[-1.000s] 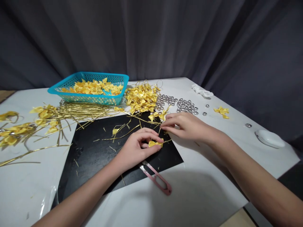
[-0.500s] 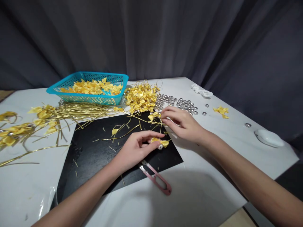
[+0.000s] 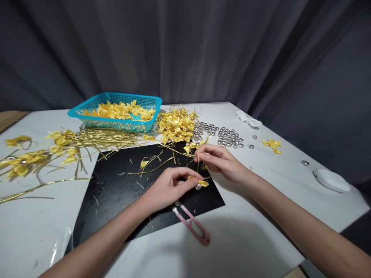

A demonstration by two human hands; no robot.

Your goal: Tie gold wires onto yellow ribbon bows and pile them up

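Between the thumb and fingers of my left hand (image 3: 176, 185) is a yellow ribbon bow (image 3: 203, 183) with a silver bell (image 3: 198, 187) under it. A thin gold cord (image 3: 198, 166) runs up from the bow to my right hand (image 3: 218, 159), whose thumb and forefinger pinch it. Both hands are over the right side of a black mat (image 3: 116, 200). Partly under my left hand lies a pair of pink thread snips (image 3: 199, 234). Loose gold cords and a small yellow scrap (image 3: 144, 164) lie on the mat.
A blue basket (image 3: 114, 124) of yellow bows stands at the back left, gold cords (image 3: 107, 137) before it. Beside it are a pile of yellow bows (image 3: 176, 125) and many silver bells (image 3: 230, 137). A white mouse-shaped object (image 3: 332, 180) lies right.
My right hand has come slightly down and nearer my left, still pinching the cord. The whole view has shifted a little. My left hand keeps its hold on the bow.
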